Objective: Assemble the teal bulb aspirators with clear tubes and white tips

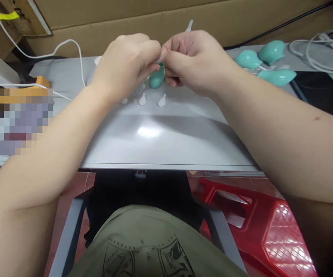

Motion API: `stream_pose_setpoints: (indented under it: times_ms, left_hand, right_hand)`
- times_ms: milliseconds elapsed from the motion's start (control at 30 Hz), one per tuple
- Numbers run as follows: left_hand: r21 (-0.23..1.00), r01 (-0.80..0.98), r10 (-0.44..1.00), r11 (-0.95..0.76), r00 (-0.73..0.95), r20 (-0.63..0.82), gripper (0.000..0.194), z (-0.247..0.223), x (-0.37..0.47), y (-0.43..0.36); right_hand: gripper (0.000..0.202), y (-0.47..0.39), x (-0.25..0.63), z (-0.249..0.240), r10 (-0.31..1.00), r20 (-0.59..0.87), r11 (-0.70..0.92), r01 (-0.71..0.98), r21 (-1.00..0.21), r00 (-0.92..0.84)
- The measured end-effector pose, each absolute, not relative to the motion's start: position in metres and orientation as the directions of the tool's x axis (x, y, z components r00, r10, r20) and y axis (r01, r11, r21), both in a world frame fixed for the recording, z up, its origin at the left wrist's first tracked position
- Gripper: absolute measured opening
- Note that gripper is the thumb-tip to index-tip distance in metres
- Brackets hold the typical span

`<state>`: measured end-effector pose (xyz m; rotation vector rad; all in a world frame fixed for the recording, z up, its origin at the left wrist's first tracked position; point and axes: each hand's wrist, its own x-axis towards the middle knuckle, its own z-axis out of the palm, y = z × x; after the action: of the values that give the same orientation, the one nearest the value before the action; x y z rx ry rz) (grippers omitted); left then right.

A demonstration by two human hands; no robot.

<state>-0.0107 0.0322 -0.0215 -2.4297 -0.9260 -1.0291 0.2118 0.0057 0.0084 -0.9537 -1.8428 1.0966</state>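
Observation:
My left hand (128,65) and my right hand (193,61) meet over the table, fingertips pinched close together. What lies between the fingertips is too small and hidden to make out. Just below them is a teal bulb-shaped piece (156,79) with an opening at its top; I cannot tell whether fingers support it or it stands on the table. A white flat-ended stick (189,25) shows beyond my right hand, its lower part hidden. Nearer me stand two small white drop-shaped tips, a left tip (142,99) and a right tip (161,101). More small white pieces are partly covered by my left hand.
Glossy teal shells (277,77) lie at the right beside a black tablet-like slab (325,92) and coiled white cables (313,50). At left are a white power strip (1,71) and cord. Cardboard (143,19) walls the back. A red stool (258,227) stands below right.

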Motion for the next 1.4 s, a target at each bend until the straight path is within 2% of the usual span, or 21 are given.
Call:
stream_pose_setpoints:
  times_ms: [100,200,333,533,667,800,1000,1400]
  left_hand:
    - [-0.049,0.687,0.448,-0.725,0.526,0.723,0.013,-0.023,-0.008,0.031]
    - [-0.031,0.677,0.451,-0.736,0.523,0.723,0.020,-0.024,-0.007,0.030]
    - [0.007,0.637,0.444,-0.771,0.529,0.723,0.028,-0.021,-0.009,0.028]
    - [0.027,0.612,0.479,-0.790,0.589,0.651,0.015,-0.008,-0.014,0.024]
    - [0.033,0.630,0.474,-0.776,0.548,0.689,0.012,-0.008,-0.010,0.019]
    - [-0.009,0.625,0.429,-0.781,0.546,0.719,0.012,-0.012,-0.008,0.019]
    - [-0.068,0.681,0.448,-0.729,0.550,0.705,0.008,-0.013,-0.006,0.020]
    - [-0.137,0.678,0.403,-0.722,0.573,0.714,0.007,-0.021,-0.007,0.034]
  right_hand:
    - [0.020,0.004,0.212,0.007,0.884,0.203,0.332,0.258,-0.907,-0.422]
    - [0.016,0.006,0.213,0.004,0.877,0.199,0.346,0.286,-0.894,-0.437]
    - [0.016,0.013,0.214,0.001,0.875,0.198,0.308,0.194,-0.931,-0.442]
    - [0.011,0.023,0.215,0.005,0.865,0.268,0.343,0.108,-0.933,-0.424]
    - [0.010,0.025,0.219,0.005,0.858,0.305,0.367,0.078,-0.927,-0.413]
    - [0.007,0.024,0.221,0.004,0.859,0.313,0.362,0.051,-0.931,-0.405]
    - [0.014,0.021,0.223,0.005,0.866,0.231,0.293,0.077,-0.953,-0.443]
    - [0.016,0.020,0.213,0.001,0.907,0.166,0.201,0.051,-0.978,-0.387]
